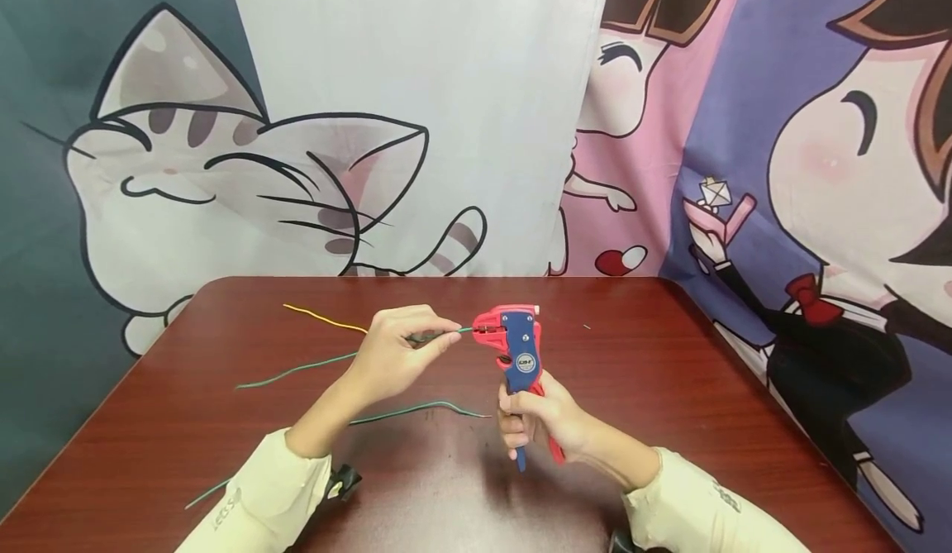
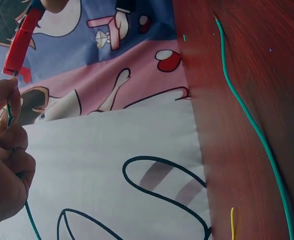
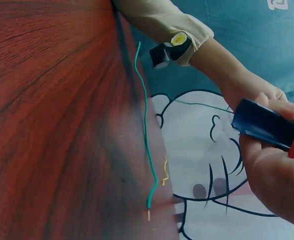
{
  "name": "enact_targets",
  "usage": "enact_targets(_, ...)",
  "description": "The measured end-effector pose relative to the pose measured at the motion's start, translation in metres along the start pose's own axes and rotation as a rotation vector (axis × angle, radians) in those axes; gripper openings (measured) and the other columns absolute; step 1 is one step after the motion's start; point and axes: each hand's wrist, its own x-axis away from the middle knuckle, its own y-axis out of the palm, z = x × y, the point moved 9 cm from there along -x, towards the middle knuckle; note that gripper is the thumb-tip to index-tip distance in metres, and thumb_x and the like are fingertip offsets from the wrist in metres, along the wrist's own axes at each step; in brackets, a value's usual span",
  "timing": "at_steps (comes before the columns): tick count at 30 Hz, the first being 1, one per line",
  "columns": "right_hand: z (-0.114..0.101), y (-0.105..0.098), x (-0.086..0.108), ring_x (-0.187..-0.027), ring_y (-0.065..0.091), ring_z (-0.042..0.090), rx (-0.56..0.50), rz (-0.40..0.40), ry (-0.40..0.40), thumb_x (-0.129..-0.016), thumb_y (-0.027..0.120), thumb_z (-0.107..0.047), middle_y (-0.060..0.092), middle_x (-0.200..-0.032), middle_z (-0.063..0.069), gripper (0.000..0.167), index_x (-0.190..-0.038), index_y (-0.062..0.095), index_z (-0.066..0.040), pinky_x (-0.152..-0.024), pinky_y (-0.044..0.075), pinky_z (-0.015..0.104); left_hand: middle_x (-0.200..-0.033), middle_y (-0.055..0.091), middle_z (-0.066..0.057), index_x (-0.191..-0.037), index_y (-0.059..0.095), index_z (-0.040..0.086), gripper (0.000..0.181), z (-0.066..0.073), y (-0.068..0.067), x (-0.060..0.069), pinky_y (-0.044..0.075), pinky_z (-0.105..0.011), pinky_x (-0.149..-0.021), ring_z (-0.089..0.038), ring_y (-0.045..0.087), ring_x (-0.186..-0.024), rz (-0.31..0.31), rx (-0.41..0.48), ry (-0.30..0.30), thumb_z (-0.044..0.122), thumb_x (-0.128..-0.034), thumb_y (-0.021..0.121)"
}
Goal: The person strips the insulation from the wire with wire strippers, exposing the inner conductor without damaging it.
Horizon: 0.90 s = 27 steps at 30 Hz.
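Note:
My left hand [image 1: 397, 350] pinches a thin green wire [image 1: 466, 330] between thumb and forefinger. The wire's tip sits in the red nose of a red and blue wire stripper [image 1: 525, 338], raised above the table; its tail [image 2: 32, 220] trails from the hand in the left wrist view. Round the stripper's handles, my right hand [image 1: 546, 417] is curled, and the right wrist view shows a blue handle [image 3: 267, 125]. Another green wire [image 1: 424, 406] lies on the table below the hands, partly behind my left forearm, with bare copper [image 3: 148, 215] at one end.
A yellow wire [image 1: 327, 319] lies farther back, partly behind the left hand. Tiny scraps, one of them a green piece [image 2: 184, 38], are on the brown wooden table [image 1: 669, 388]. A printed cartoon cloth [image 1: 446, 82] hangs behind the table's far edge.

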Motion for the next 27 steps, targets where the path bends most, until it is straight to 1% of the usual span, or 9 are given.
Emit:
enact_targets(4, -0.010, 0.005, 0.000, -0.070, 0.055, 0.015, 0.013, -0.083, -0.008, -0.092, 0.039, -0.002, 0.055, -0.079, 0.002, 0.020, -0.099, 0.057, -0.007, -0.077, 0.054, 0.035, -0.071, 0.063, 0.010, -0.091, 0.079, 0.015, 0.011, 0.001, -0.004, -0.002, 0.034, -0.018, -0.051, -0.004, 0.044, -0.057, 0.010, 0.015, -0.001, 0.007, -0.0837, 0.079)
enact_targets(6, -0.013, 0.004, 0.000, -0.076, 0.061, 0.017, 0.026, -0.097, -0.007, -0.092, 0.038, -0.004, 0.062, -0.085, 0.003, 0.024, -0.105, 0.058, -0.005, -0.081, 0.054, 0.038, -0.071, 0.063, 0.009, -0.090, 0.079, 0.015, 0.010, 0.002, -0.005, -0.003, 0.034, -0.019, -0.051, -0.005, 0.044, -0.057, 0.015, 0.020, 0.004, 0.007, -0.0835, 0.079)
enact_targets(8, -0.015, 0.002, 0.000, -0.084, 0.065, 0.017, 0.041, -0.089, 0.000, -0.092, 0.039, -0.005, 0.066, -0.092, 0.003, 0.025, -0.108, 0.059, -0.005, -0.082, 0.055, 0.039, -0.071, 0.063, 0.009, -0.090, 0.079, 0.015, 0.010, 0.002, -0.005, -0.004, 0.035, -0.019, -0.051, -0.005, 0.045, -0.057, 0.011, 0.019, 0.008, 0.007, -0.0837, 0.079)
enact_targets(9, -0.015, 0.000, 0.000, -0.087, 0.065, 0.017, 0.044, -0.078, 0.008, -0.092, 0.039, -0.006, 0.066, -0.095, 0.003, 0.026, -0.110, 0.058, -0.005, -0.082, 0.055, 0.040, -0.072, 0.063, 0.009, -0.091, 0.079, 0.016, 0.010, 0.002, -0.006, -0.004, 0.035, -0.020, -0.051, -0.005, 0.045, -0.058, 0.008, 0.015, 0.006, 0.008, -0.0838, 0.079)
enact_targets(12, -0.015, -0.004, 0.001, -0.092, 0.064, 0.017, 0.065, -0.039, 0.028, -0.093, 0.040, -0.006, 0.065, -0.100, 0.003, 0.025, -0.110, 0.058, -0.007, -0.082, 0.056, 0.044, -0.072, 0.064, 0.010, -0.091, 0.079, 0.016, 0.011, 0.002, -0.006, -0.003, 0.036, -0.021, -0.051, -0.005, 0.046, -0.058, 0.005, 0.013, 0.007, 0.008, -0.0836, 0.079)
enact_targets(16, -0.014, -0.007, 0.003, -0.086, 0.063, 0.017, 0.071, 0.006, 0.031, -0.093, 0.042, -0.006, 0.064, -0.095, 0.002, 0.022, -0.109, 0.057, -0.006, -0.080, 0.056, 0.046, -0.072, 0.064, 0.009, -0.091, 0.079, 0.015, 0.012, 0.003, -0.007, -0.003, 0.036, -0.020, -0.051, -0.005, 0.046, -0.058, 0.008, 0.012, 0.014, 0.007, -0.0820, 0.080)
enact_targets(20, -0.014, -0.010, 0.005, -0.081, 0.063, 0.017, 0.079, 0.034, 0.008, -0.093, 0.041, -0.006, 0.062, -0.090, 0.003, 0.018, -0.104, 0.055, -0.004, -0.077, 0.058, 0.042, -0.071, 0.065, 0.006, -0.088, 0.078, 0.011, 0.015, 0.008, -0.008, -0.004, 0.036, -0.018, -0.051, -0.005, 0.046, -0.058, 0.020, 0.015, 0.018, 0.001, -0.0787, 0.081)
enact_targets(25, -0.011, -0.011, 0.007, -0.078, 0.060, 0.016, 0.104, 0.024, 0.019, -0.094, 0.042, -0.007, 0.058, -0.087, 0.003, 0.014, -0.099, 0.055, -0.006, -0.073, 0.057, 0.037, -0.069, 0.065, -0.001, -0.084, 0.077, 0.005, 0.016, 0.024, -0.010, -0.007, 0.035, -0.017, -0.051, -0.008, 0.046, -0.056, 0.021, 0.016, 0.027, -0.009, -0.0750, 0.079)
enact_targets(27, -0.011, -0.010, 0.007, -0.078, 0.059, 0.016, 0.115, 0.006, 0.012, -0.095, 0.042, -0.006, 0.057, -0.086, 0.003, 0.013, -0.098, 0.055, -0.006, -0.072, 0.057, 0.036, -0.069, 0.065, -0.001, -0.084, 0.077, 0.005, 0.016, 0.025, -0.009, -0.008, 0.033, -0.014, -0.052, -0.008, 0.045, -0.056, 0.018, 0.015, 0.023, -0.009, -0.0752, 0.078)
